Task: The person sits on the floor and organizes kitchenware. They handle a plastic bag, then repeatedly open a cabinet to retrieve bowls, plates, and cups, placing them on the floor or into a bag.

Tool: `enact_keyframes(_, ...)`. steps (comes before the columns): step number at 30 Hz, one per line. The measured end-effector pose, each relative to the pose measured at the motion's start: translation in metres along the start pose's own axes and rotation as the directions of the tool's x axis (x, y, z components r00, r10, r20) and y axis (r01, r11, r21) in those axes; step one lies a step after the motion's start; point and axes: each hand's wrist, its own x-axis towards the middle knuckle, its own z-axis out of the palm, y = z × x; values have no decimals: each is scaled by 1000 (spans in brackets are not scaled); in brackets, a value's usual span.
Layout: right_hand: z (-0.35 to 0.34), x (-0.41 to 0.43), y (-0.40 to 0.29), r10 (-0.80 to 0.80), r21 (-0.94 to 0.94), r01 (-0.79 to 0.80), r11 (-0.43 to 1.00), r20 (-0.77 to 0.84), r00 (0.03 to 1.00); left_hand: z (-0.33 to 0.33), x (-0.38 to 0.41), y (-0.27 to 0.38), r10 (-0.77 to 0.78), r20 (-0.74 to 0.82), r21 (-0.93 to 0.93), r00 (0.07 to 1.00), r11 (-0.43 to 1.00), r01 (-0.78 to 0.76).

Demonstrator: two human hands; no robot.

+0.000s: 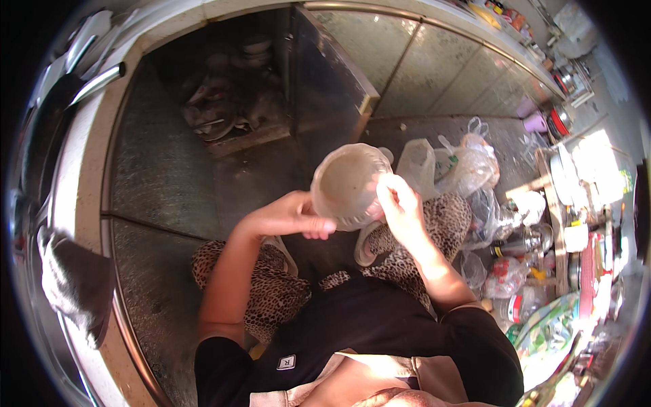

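Observation:
A translucent round bowl (pixel 342 185) with a wavy rim is held up before my chest, its opening facing the camera. My left hand (pixel 297 216) grips its lower left side, the thumb lying across the edge and the other fingers partly hidden. At the right rim, my right hand (pixel 402 206) holds the bowl between thumb and bent fingers. Greyish material or staining shows inside the bowl; which of these cannot be told. Both hands are above the dark floor, between my knees in leopard-print trousers.
An open cabinet door (pixel 330 66) stands ahead, beside a dark cabinet compartment (pixel 244 91) holding bundled things. Plastic bags (pixel 470 163) and a clear plastic container (pixel 417 163) lie right of the bowl. Farther right is a cluttered wooden rack (pixel 557 219). A grey cloth (pixel 76 285) hangs over the left counter edge.

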Motion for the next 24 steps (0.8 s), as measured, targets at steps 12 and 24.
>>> enact_keyframes(12, -27, 10, 170, 544, -306, -554, 774, -127, 829, -61, 22, -16, -59, -691, -251, 720, 954, -163)
enact_keyframes(24, 46, 84, 394, 892, 374, -810, 452, -193, 409, -71, 47, -14, -247, -842, -377, 479, 905, -196)
